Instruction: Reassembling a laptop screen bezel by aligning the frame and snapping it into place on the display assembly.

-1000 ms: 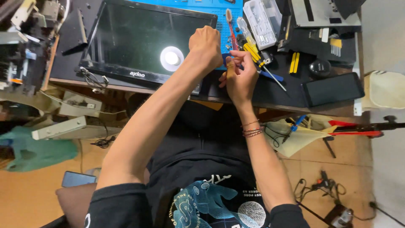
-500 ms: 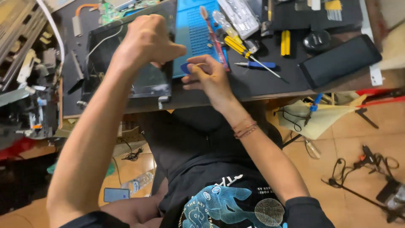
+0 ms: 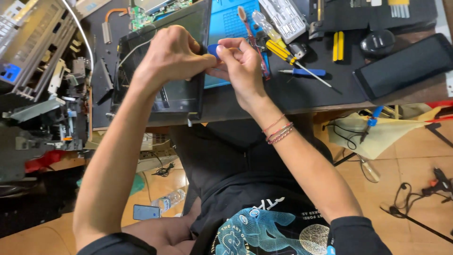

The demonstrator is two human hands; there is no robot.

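A black-framed display panel (image 3: 163, 97) lies on the dark workbench with its long side running away from me. My left hand (image 3: 172, 56) grips the panel's right edge near the top. Right beside it, my right hand (image 3: 240, 66) pinches a small blue plastic pick (image 3: 213, 49) against that same edge. The pick's tip is hidden between my fingers. A blue work mat (image 3: 231, 23) lies under the panel's right side.
Screwdrivers with yellow (image 3: 278, 49) and blue (image 3: 304, 72) handles, a clear bit case (image 3: 285, 16), a black mouse (image 3: 380, 43) and a dark phone (image 3: 406, 66) lie right of the mat. Stripped electronics (image 3: 42, 80) pile at the left. Cables and tools are on the floor.
The panel has been turned from lying crosswise to lying lengthwise. Both hands have come together at its right edge, and the blue pick now shows in my right hand.
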